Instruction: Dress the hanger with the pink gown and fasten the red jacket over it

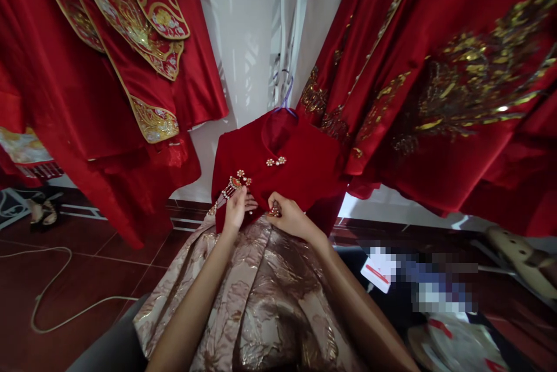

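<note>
- The fingers of the right hand [289, 219] are curled and pinching a small beaded ornament [275, 209] against the front of a red top [243, 154], low on its chest.
- The fingers of the left hand [236, 210] are extended and slightly parted, its thumb up by a tasselled ornament [235, 184] on the same top; whether they touch, I cannot tell.
- Both forearms reach forward from the bottom edge, converging, with the hands just apart.
- Beneath them spreads shiny brocade fabric [248, 291].
- Above the hands, a floral fastener [276, 161] sits under the collar, and the top hangs on a purple hanger [285, 100].
- To the lower right lies a clear plastic pack [465, 340], its contents too blurred to tell, near a white card [378, 273].
- Embroidered red garments [200, 64] hang on either side.
</note>
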Available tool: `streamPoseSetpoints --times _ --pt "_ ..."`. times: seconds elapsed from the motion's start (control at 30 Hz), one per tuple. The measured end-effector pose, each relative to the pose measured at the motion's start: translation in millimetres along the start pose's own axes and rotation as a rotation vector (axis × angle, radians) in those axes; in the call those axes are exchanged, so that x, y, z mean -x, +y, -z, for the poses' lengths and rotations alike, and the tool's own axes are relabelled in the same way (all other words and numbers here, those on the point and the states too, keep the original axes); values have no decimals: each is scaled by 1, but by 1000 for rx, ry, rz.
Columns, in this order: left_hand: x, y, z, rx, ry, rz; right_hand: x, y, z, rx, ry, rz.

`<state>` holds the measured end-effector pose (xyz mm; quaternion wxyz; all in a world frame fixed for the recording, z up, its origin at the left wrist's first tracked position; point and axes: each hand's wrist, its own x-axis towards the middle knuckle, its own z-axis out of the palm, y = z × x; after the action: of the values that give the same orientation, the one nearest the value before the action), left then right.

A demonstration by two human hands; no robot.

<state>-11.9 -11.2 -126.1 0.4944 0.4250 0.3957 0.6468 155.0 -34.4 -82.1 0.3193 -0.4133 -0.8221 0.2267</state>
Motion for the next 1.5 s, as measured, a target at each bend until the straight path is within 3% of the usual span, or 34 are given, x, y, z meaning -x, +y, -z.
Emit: streamPoseSetpoints --times 0.1,0.2,0.53,0.67,0.73,0.83,0.97,1.1,1.27,1.5 --pt "-17 13 -7 127 86 14 3 -2 14 -11 -48 3" --pt "-21 20 -9 194 58 23 4 0 19 -18 -60 -1" --pt "-26 19 -10 -51 139 -74 3 -8 10 -26 -97 31" --pt "-22 29 -19 -137 20 -37 6 -9 19 -28 -134 72" --pt "-22 39 -27 -246 -72 -144 10 -6 27 -31 -207 70" --pt "-28 58 -43 -463 -167 -443 17 1 41 -27 -348 -5" --pt "-37 84 -56 -1024 -252 -740 22 6 54 -31 -424 -75" --pt "-47 100 -63 -1454 -345 -926 25 10 60 -53 -472 -131" --pt "-60 116 -67 -1587 -499 -1143 31 20 67 -152 -494 -259" --pt "-72 118 -65 -1619 -638 -1428 35 15 82 -135 -350 -229"
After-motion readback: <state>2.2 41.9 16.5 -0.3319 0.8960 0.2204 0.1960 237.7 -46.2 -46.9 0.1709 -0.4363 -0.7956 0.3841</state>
